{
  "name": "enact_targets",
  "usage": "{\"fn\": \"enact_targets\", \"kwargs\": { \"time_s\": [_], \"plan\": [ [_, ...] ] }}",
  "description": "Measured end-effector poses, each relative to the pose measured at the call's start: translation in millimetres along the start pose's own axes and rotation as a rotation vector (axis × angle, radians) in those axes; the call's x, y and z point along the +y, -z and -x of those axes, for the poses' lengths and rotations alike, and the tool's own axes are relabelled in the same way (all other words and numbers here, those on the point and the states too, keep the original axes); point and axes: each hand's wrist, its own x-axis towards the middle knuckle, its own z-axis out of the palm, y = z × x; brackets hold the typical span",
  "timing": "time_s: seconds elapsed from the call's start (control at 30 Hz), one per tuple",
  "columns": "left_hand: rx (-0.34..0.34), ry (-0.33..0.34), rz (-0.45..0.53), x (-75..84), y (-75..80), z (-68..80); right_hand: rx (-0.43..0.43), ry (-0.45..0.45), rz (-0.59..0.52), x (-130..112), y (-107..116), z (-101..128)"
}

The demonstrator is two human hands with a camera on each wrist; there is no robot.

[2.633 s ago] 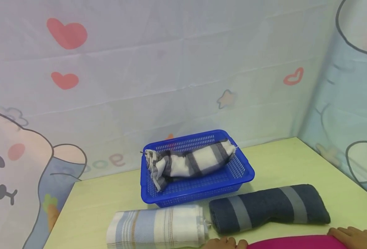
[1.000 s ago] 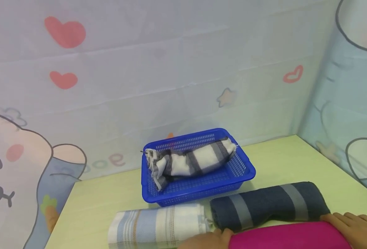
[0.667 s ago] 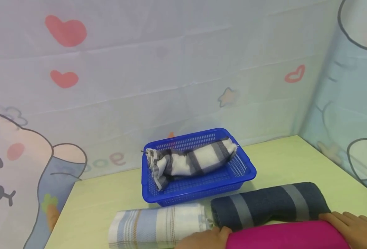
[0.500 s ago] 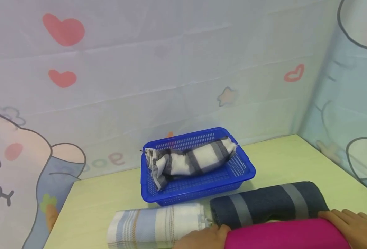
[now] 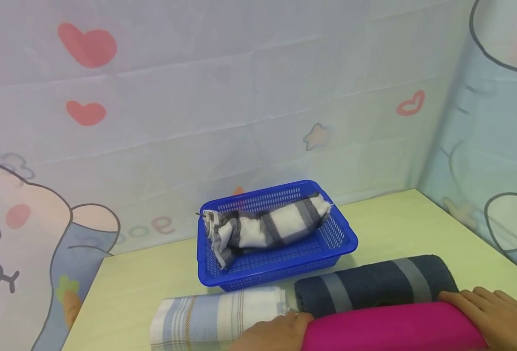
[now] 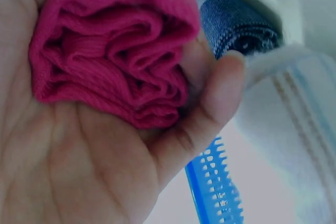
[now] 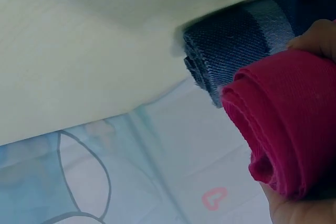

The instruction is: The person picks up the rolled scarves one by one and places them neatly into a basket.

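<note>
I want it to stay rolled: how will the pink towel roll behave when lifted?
Likely soft: the pink towel roll shows loose layers. It may sag, since left hand and right hand grip its ends. It could unroll; nothing binds it.

On the desk [image 5: 398, 229], a basket [image 5: 341, 246] at the back holds one rolled towel [image 5: 267, 229]; two towel rolls [image 5: 216, 319] lie side by side before it.

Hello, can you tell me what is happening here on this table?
A person holds a rolled pink towel by its two ends: the left hand grips one end, the right hand the other. It lies at the near edge of the table, just in front of a dark blue rolled towel and a light striped one. Behind them, a blue basket already holds one grey-and-white rolled towel.
</note>
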Motion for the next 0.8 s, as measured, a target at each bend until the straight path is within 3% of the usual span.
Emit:
{"fn": "enact_targets", "kwargs": {
  "time_s": [0.17,0.27,0.47,0.73,0.8],
  "plan": [
    [0.003,0.023,0.016,-8.7,5.0,8.9,0.154,0.106,-0.024,-2.2,4.9,-12.7],
    [0.004,0.038,0.021,-13.1,6.5,14.4,0.179,0.103,-0.021,-7.3,7.4,-17.9],
    [0.035,0.033,0.031,-21.2,6.9,23.8,0.173,0.090,-0.023,-14.9,8.3,-25.9],
    [0.074,0.005,-0.005,-37.9,5.7,35.3,0.205,0.112,-0.115,-24.3,9.5,-36.5],
    [0.080,0.004,-0.005,-41.1,5.0,37.6,0.168,0.096,-0.125,-27.4,10.3,-38.0]
  ]
}}
